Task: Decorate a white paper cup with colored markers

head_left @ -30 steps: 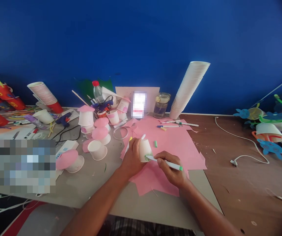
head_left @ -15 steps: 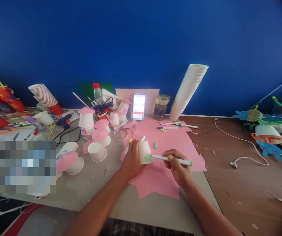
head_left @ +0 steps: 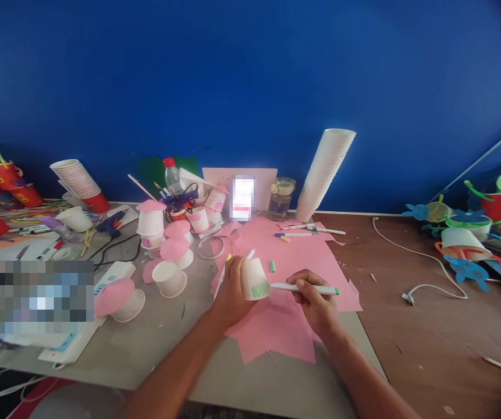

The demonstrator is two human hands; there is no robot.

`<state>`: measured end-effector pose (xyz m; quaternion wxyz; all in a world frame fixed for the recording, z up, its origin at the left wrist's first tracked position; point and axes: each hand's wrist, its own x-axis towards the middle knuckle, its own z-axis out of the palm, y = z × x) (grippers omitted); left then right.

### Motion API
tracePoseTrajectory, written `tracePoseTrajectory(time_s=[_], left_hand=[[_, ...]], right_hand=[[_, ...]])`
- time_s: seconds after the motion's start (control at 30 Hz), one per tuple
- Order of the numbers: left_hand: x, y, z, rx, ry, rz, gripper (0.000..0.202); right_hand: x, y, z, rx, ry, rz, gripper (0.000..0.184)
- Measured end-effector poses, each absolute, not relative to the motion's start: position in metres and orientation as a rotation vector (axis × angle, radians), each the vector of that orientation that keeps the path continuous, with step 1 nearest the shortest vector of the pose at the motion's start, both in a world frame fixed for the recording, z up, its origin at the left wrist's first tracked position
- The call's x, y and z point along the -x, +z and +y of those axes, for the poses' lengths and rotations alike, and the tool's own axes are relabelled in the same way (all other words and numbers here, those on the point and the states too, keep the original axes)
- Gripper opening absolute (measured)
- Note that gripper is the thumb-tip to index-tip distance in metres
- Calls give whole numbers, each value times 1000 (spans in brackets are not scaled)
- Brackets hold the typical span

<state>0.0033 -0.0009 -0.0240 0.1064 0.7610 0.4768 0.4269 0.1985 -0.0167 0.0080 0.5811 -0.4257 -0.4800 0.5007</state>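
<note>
My left hand (head_left: 231, 294) is closed around a white paper cup (head_left: 253, 273), which is tilted and carries a green scale-like pattern near its lower edge. Slim pens also stick out by the fingers of this hand. In my right hand (head_left: 315, 299) is a white marker pen (head_left: 291, 287) with a green end, its tip at the right edge of the green pattern. A small green cap (head_left: 272, 266) lies on the pink paper (head_left: 315, 265) just beyond the cup. Another white cup (head_left: 169, 278) stands to the left of my left hand.
Cups with pink paper tops (head_left: 152, 218) stand at the left, near a white power strip (head_left: 75, 337). A tall cup stack (head_left: 326, 174) leans beside a glass jar (head_left: 281, 199). Several pens (head_left: 315, 230) lie at the back. A white cable (head_left: 429, 256) runs across the brown table.
The green pattern on the cup reaches a little wider. The whole view has shifted slightly, so things sit lower. Both hands keep their hold.
</note>
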Motion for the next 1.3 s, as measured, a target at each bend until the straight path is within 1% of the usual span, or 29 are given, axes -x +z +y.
tracePoseTrajectory(time_s=[0.3, 0.6, 0.8, 1.1, 1.3], left_hand=[[-3, -24, -1, -2241, 1145, 1410, 79], [-2, -22, -2, -2214, 1086, 1401, 86], [-3, -24, -1, -2233, 1119, 1409, 81], [-2, -21, -2, -2188, 1102, 1413, 82], [-2, -22, 0, -2178, 1095, 1403, 82]], right_hand=[[-197, 2, -23, 1015, 1080, -1385, 20], [-192, 11, -23, 1047, 968, -1476, 20], [-192, 9, -23, 1062, 926, -1501, 17], [-198, 19, -23, 1121, 989, -1564, 17], [-203, 10, -24, 1072, 1079, -1440, 18]])
